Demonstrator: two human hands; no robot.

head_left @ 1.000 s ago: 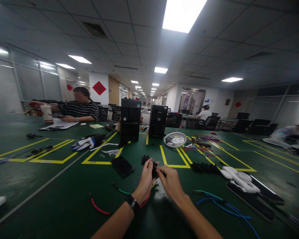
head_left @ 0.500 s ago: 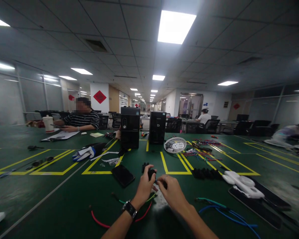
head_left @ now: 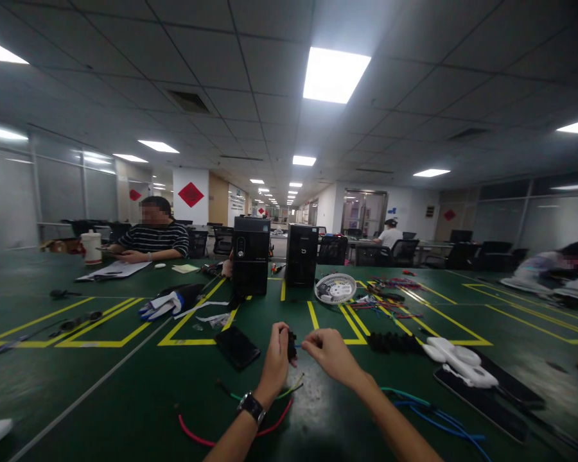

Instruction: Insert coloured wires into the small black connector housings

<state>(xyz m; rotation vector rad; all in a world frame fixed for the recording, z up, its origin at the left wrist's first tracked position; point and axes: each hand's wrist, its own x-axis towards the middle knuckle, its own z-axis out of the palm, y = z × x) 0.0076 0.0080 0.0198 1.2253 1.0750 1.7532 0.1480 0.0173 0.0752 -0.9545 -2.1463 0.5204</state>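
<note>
My left hand point(head_left: 275, 362), with a watch on its wrist, is closed around a small black ridged block point(head_left: 291, 345). My right hand point(head_left: 331, 353) faces it from the right, thumb and fingers pinched together. A short bit of blue point(head_left: 298, 346) shows between the block and the right fingertips; it looks like a thin wire, but most of it is hidden. Below the hands, a red wire point(head_left: 192, 437) and a green wire point(head_left: 231, 393) lie curved on the green table. Several blue wires point(head_left: 438, 417) rest right of my right forearm.
A black phone point(head_left: 237, 347) lies left of my hands. More black ridged pieces point(head_left: 394, 342) and a white device point(head_left: 460, 360) are on the right. Farther back stand two black computer cases point(head_left: 250, 256) and a white round basket point(head_left: 336, 289). A person point(head_left: 151, 237) sits across at left.
My left hand has turned, bringing the black block upright. My right hand has drawn slightly away to the right, leaving a wider gap between the hands. The whole view has shifted slightly.
</note>
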